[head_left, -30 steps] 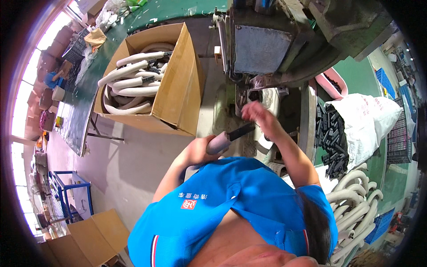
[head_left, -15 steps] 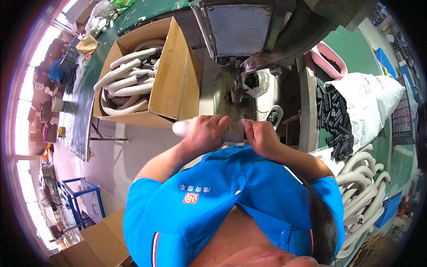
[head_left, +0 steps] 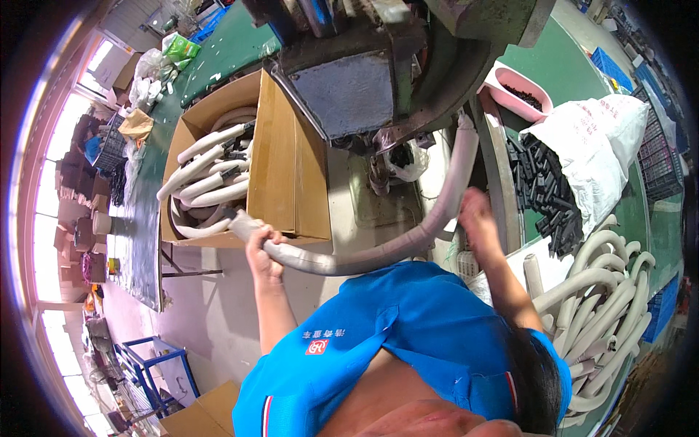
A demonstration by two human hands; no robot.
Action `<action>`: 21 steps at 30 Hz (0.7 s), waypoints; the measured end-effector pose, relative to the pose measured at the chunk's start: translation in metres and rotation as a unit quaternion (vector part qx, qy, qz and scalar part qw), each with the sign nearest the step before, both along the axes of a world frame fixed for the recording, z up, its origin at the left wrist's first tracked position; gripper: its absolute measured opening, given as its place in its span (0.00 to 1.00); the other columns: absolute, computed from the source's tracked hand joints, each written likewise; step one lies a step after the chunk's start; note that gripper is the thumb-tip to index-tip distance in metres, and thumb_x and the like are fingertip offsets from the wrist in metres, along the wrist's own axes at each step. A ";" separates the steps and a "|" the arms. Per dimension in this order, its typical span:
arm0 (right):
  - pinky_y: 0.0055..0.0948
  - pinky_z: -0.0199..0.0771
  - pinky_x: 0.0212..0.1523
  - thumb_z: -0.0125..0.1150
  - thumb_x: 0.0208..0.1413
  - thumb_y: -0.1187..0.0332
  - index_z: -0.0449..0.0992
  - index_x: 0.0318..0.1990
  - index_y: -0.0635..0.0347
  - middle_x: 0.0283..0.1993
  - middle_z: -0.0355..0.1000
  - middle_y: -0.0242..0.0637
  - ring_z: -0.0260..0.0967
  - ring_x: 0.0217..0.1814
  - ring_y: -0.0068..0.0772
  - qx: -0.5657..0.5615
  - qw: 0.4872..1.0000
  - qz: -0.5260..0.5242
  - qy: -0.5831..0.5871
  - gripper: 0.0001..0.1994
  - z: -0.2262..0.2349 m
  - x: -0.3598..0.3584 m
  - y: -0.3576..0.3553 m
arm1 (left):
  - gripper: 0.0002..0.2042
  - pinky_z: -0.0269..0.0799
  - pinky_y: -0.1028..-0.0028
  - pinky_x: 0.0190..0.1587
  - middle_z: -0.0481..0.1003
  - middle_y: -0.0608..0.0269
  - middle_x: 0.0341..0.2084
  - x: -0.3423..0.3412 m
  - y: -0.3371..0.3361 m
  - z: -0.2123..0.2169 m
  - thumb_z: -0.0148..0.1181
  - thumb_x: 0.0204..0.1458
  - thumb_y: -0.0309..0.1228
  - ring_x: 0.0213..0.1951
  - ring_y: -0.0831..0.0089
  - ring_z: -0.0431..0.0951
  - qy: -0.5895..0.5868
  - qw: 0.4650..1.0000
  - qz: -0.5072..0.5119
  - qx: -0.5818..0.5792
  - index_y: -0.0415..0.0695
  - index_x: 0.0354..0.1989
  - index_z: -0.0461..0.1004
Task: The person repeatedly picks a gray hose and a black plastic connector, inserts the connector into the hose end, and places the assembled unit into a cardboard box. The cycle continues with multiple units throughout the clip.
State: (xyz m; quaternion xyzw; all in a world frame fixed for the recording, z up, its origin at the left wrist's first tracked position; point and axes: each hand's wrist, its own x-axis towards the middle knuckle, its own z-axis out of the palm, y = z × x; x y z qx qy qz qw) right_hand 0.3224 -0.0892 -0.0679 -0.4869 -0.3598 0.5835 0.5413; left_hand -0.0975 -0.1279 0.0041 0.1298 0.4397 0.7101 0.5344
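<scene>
A long curved tube wrapped in pale grey foam sweeps across in front of my chest. Its left end, with a dark tip, points at the cardboard box, and its right end rises beside the machine. My left hand is closed round the tube near that left end. Close beside the tube's right part is my right hand; blur and angle hide whether its fingers grip or touch it. Similar foam-covered tubes, several with black end pieces, lie in the cardboard box at the left.
A dark metal machine stands ahead, overhanging the middle. On the green table at the right are a pink tub of small dark parts, black plastic pieces spilling from a white sack, and a heap of foam tubes.
The tube, earlier held short across my chest by both hands, now lies spread out in a wide curve. My left hand has moved left toward the box, my right hand to the right.
</scene>
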 end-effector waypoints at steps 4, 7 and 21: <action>0.42 0.60 0.57 0.67 0.43 0.63 0.66 0.40 0.57 0.37 0.67 0.38 0.64 0.51 0.42 -0.021 0.884 0.230 0.407 0.19 0.039 -0.054 -0.035 | 0.14 0.67 0.72 0.30 0.71 0.63 0.24 0.032 0.029 -0.101 0.55 0.47 0.27 0.25 0.71 0.70 0.060 0.971 -0.149 -0.178 0.44 0.42 0.64; 0.40 0.61 0.56 0.68 0.41 0.68 0.68 0.35 0.57 0.37 0.68 0.37 0.65 0.48 0.37 0.036 0.907 0.300 0.294 0.15 0.035 -0.066 -0.030 | 0.26 0.65 0.71 0.46 0.70 0.55 0.42 0.060 0.038 -0.170 0.56 0.50 0.30 0.43 0.67 0.70 0.273 0.942 -0.112 -0.161 0.41 0.57 0.56; 0.42 0.63 0.52 0.67 0.43 0.59 0.68 0.44 0.62 0.47 0.66 0.47 0.63 0.51 0.45 0.195 0.854 0.449 -0.179 0.23 0.021 -0.077 -0.037 | 0.35 0.65 0.71 0.48 0.67 0.54 0.47 0.240 0.055 0.091 0.68 0.40 0.29 0.46 0.68 0.70 0.447 0.649 -0.469 0.400 0.40 0.57 0.55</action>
